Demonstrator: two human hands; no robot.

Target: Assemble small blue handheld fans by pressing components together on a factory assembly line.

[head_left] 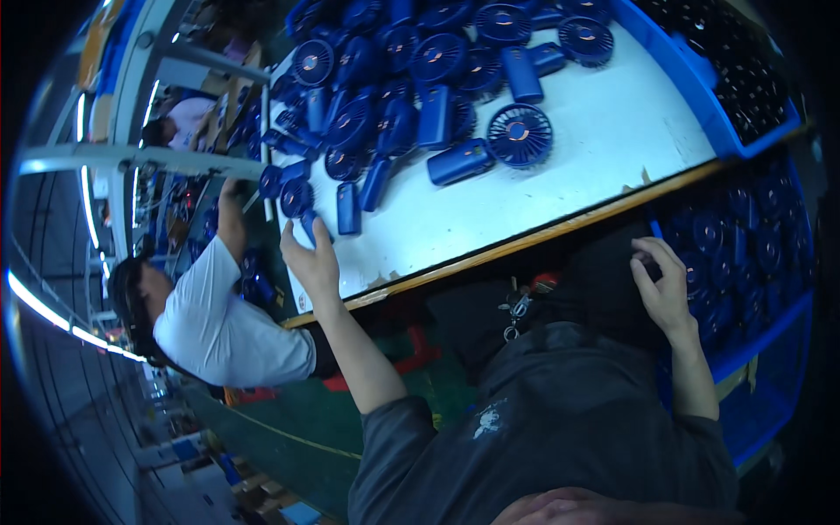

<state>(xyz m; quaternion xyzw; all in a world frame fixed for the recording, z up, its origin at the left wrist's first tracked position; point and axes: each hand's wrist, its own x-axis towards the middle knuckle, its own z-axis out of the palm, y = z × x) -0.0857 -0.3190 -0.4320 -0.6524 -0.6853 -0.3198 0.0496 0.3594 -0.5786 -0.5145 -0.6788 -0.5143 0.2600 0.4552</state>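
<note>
At the left end of the white table, my left hand [314,268] is open, thumb and fingers apart around the lower end of a blue handheld fan [296,199]. Whether the fingertips touch its handle, I cannot tell. Several more blue handheld fans [437,59] lie heaped over the far part of the table. One fan [520,136] rests apart on the near side of the heap, handle pointing left. My right hand [667,287] hangs off the table's near edge at the right, fingers loosely bent and apart, holding nothing visible. It is beside a blue crate of fans.
The white table [612,149] has a worn wooden front edge. A blue tray [700,79] with many small dark parts stands at its right end. Below it is the blue crate [770,324]. At the left, a person in a white shirt [223,324] reaches toward other fans beside a metal frame [184,162].
</note>
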